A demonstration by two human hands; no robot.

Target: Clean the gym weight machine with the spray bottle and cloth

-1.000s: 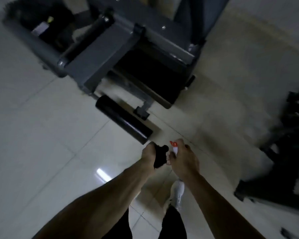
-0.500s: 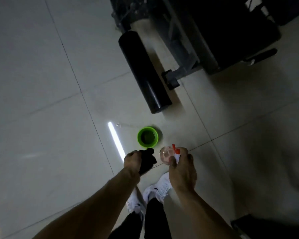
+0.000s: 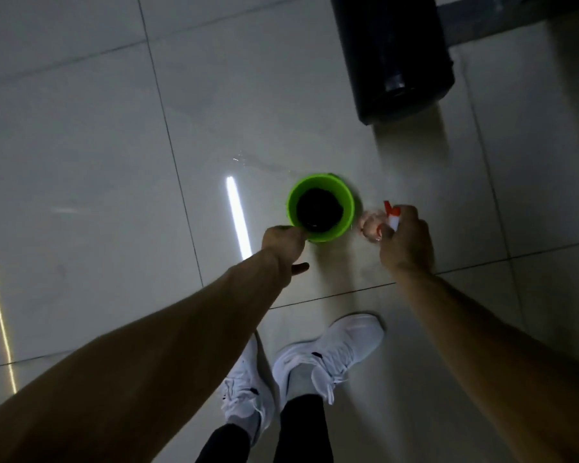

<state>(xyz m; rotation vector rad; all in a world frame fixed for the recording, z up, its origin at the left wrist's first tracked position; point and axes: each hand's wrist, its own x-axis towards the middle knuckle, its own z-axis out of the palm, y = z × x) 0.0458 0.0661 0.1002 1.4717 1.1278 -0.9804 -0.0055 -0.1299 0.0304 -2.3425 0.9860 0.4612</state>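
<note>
A green bucket [image 3: 346, 208] stands on the tiled floor just ahead of my feet, and a black cloth [image 3: 319, 208] lies inside it. My left hand [image 3: 283, 243] is at the bucket's near-left rim, thumb sticking out and nothing visibly in its grasp. My right hand [image 3: 406, 243] grips the spray bottle [image 3: 370, 227] just right of the bucket; the bottle has a red nozzle, a white head and a clear pinkish body. Of the weight machine only a black roller pad [image 3: 398, 55] shows, at the top right.
My white shoes [image 3: 328, 357] stand on glossy pale floor tiles [image 3: 97, 162] directly below the hands. Bright light strips reflect off the floor to the left of the bucket.
My view has dropped from the machine to the floor. Both hands came down to the bucket; the black cloth that my left hand held now lies in the bucket. The right hand keeps the bottle.
</note>
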